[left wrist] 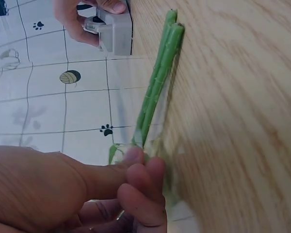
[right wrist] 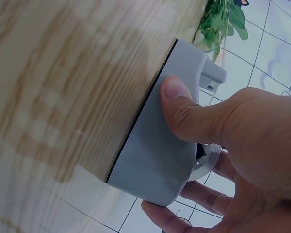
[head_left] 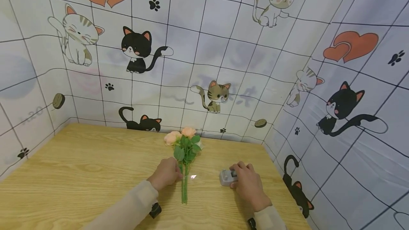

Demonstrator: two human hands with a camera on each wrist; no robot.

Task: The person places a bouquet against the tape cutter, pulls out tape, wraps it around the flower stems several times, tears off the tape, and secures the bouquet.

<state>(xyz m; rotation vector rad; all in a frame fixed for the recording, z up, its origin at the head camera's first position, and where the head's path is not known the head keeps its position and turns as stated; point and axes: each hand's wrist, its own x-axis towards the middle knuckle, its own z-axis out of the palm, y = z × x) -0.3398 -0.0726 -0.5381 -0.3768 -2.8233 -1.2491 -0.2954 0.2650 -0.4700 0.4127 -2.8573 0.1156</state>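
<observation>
A small bunch of artificial flowers with peach blooms (head_left: 173, 138), green leaves (head_left: 179, 153) and green stems (head_left: 184, 191) lies on the wooden table. My left hand (head_left: 167, 174) is at the middle of the stems (left wrist: 157, 82), its thumb and curled fingers pinching there; the exact contact is partly hidden. To the right, my right hand (head_left: 250, 184) grips a grey tape dispenser (head_left: 225, 177), thumb on one side (right wrist: 150, 145) and fingers around the other. Something clear glints between stems and dispenser, apparently tape.
The wooden table (head_left: 96, 159) extends around both hands, ending at a cat-patterned cloth wall (head_left: 179, 81) behind and another at the right (head_left: 351, 159). Dark wrist devices (head_left: 155, 210) are on both wrists.
</observation>
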